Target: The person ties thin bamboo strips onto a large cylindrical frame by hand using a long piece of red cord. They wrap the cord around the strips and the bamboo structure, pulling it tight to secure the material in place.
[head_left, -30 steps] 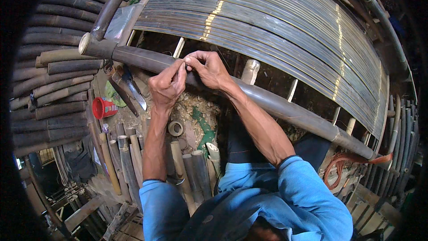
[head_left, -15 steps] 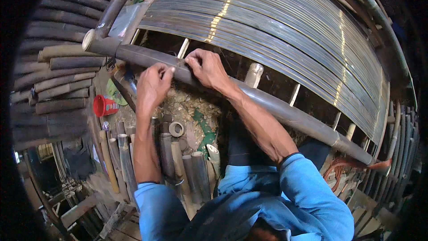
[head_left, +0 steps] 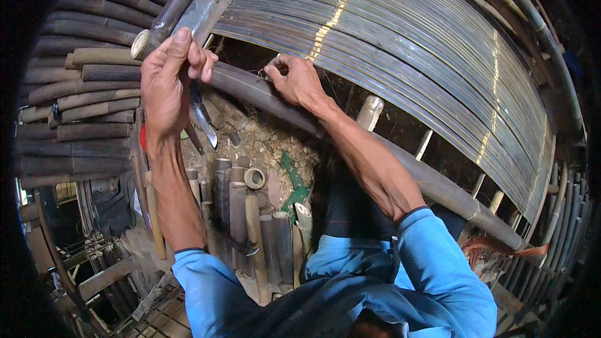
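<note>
In front of me a dark, thick bamboo pole (head_left: 400, 156) runs aslant from the upper left to the lower right, along the near side of a panel of thin bamboo slats (head_left: 400, 37). My left hand (head_left: 169, 81) is raised over the pole's left end, thumb up and fingers curled in. Whatever it pinches, if anything, is too fine to make out. At the pole's far side my right hand (head_left: 295, 79) is closed, thumb against forefinger. Thin strands show by its fingertips, but I cannot tell if it grips them.
Dark bamboo lengths (head_left: 94, 75) are stacked on the left. Below the pole stand several cut bamboo pieces (head_left: 238, 225), one with a ring-shaped end (head_left: 255, 178). A metal blade (head_left: 204, 122) points down near my left wrist. Reddish strands (head_left: 501, 247) hang at the pole's right end.
My left hand has moved up and left, away from the right hand, turning its thumb upward. The right hand stays near the pole. The whole view has shifted slightly.
</note>
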Available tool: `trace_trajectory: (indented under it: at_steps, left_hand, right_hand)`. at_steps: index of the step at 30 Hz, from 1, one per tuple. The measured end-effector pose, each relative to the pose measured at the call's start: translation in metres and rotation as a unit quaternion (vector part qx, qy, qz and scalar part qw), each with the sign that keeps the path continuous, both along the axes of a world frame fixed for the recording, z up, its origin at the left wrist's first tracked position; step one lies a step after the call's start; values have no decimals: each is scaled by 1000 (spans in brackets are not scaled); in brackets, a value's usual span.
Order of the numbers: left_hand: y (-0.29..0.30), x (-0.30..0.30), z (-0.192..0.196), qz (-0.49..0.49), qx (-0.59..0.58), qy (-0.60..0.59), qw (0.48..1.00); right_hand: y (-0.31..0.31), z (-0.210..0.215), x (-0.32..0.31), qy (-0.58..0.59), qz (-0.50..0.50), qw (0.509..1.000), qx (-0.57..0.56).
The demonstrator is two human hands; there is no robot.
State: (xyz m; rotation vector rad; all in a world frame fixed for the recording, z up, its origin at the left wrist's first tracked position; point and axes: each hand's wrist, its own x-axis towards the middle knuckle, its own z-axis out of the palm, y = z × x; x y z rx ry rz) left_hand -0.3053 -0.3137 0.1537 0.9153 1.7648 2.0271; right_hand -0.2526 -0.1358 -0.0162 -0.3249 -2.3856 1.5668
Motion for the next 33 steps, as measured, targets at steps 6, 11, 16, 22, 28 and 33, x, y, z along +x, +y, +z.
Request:
trace_trajectory:
  at_steps: [6,11,16,22,28,33]
  left_hand:
    - [27,3,1,22,-9,24,999]
    - [41,9,8,17,5,26,1000]
    - [44,21,12,65,-78,40,994]
    - [28,-4,-1,35,32,7,999]
    - [25,-1,8,78,16,73,994]
    - [19,-79,-96,119,-65,45,990]
  right_hand:
    - [5,49,-5,116,192,974,-36]
    - [11,61,-2,39,292,934,-201]
    - [2,64,16,39,203,962,-181]
    - [2,80,9,42,147,985,-77]
    - [3,105,9,17,118,991,-57]
    - [29,74,11,16,94,993,70]
